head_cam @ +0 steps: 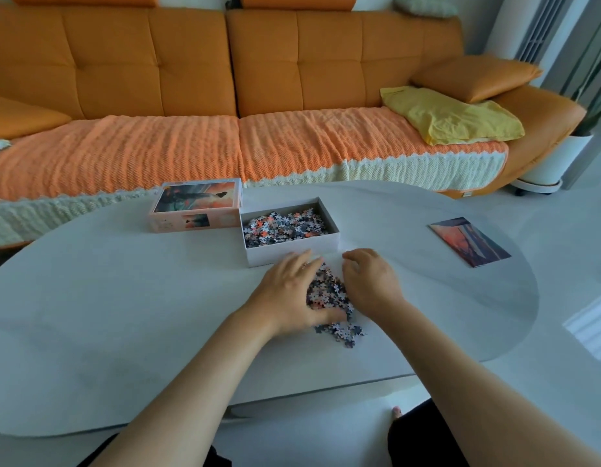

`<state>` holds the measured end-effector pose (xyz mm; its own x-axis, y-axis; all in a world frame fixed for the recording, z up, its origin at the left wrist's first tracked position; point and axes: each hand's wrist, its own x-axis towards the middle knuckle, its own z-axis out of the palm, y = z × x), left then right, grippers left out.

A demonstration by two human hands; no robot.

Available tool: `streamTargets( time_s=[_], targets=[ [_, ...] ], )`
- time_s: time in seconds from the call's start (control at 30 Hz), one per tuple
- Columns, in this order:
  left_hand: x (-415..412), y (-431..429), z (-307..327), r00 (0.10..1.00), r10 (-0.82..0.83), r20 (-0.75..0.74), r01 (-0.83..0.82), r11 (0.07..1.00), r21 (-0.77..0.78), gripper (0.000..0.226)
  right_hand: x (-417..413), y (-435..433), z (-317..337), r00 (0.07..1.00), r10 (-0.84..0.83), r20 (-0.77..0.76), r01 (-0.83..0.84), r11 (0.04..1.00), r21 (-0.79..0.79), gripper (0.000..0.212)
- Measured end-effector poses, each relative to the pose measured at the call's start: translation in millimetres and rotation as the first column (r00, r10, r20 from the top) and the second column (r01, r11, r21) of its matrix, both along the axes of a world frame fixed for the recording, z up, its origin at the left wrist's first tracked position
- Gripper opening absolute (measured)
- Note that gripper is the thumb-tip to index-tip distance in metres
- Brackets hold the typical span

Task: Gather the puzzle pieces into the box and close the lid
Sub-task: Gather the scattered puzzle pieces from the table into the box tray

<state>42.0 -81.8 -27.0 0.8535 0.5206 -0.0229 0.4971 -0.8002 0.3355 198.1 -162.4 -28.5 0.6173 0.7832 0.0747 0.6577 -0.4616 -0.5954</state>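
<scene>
On the desk (123, 315), just on the near side of the open box (268, 257) by the far edge, the left hand (289, 291) presses close-set, nearly straight fingers against the heap of puzzle pieces (329, 293), the right hand (371, 281) cups its other side with bent fingers, grip unclear, and the lid (194, 205) lies left of the box.

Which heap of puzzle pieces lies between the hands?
The heap on the table, between left hand and right hand; the other heap lies inside the box.

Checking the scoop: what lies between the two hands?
A heap of puzzle pieces lies between the left hand and right hand, in the head view.
</scene>
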Motion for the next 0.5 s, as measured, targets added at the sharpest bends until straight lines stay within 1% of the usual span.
streamTargets(
  time_s=[0.03, 0.07, 0.13, 0.17, 0.23, 0.3, 0.37, 0.43, 0.5],
  targets=[
    [4, -4, -4, 0.996, -0.025, -0.081, 0.027, 0.999, 0.033, 0.125, 2, -4, -5, 0.999, -0.004, 0.039, 0.006, 0.999, -0.039, 0.048],
    [9, -7, -9, 0.989, -0.045, -0.142, 0.053, 0.997, 0.055, 0.133, 2, -9, -8, 0.998, 0.017, 0.063, -0.011, 0.996, -0.083, 0.05],
    [17, -13, -16, 0.978, -0.066, -0.198, 0.079, 0.995, 0.061, 0.135, -3, -19, -13, 0.993, 0.099, 0.062, -0.088, 0.983, -0.161, 0.052],
    [19, -15, -16, 0.979, -0.067, -0.192, 0.08, 0.995, 0.059, 0.133, -5, -22, -13, 0.987, 0.15, 0.058, -0.139, 0.976, -0.17, 0.052],
    [19, -15, -12, 0.99, -0.068, -0.125, 0.078, 0.994, 0.074, 0.122, -12, -26, -15, 0.972, 0.226, 0.057, -0.215, 0.964, -0.156, 0.054],
    [15, -10, -5, 0.996, -0.072, -0.043, 0.076, 0.993, 0.087, 0.106, -18, -25, -16, 0.963, 0.266, 0.032, -0.258, 0.953, -0.161, 0.057],
    [9, -6, 1, 0.998, -0.064, 0.011, 0.063, 0.996, 0.06, 0.096, -25, -21, -17, 0.953, 0.303, 0.021, -0.296, 0.941, -0.164, 0.058],
    [3, -2, 5, 0.999, -0.035, 0.031, 0.035, 0.999, 0.019, 0.089, -32, -16, -13, 0.938, 0.346, 0.03, -0.337, 0.928, -0.156, 0.058],
    [-3, 1, 9, 0.999, -0.008, 0.036, 0.008, 1.0, -0.007, 0.084, -35, -12, -6, 0.915, 0.403, 0.028, -0.397, 0.911, -0.113, 0.05]
  ],
)
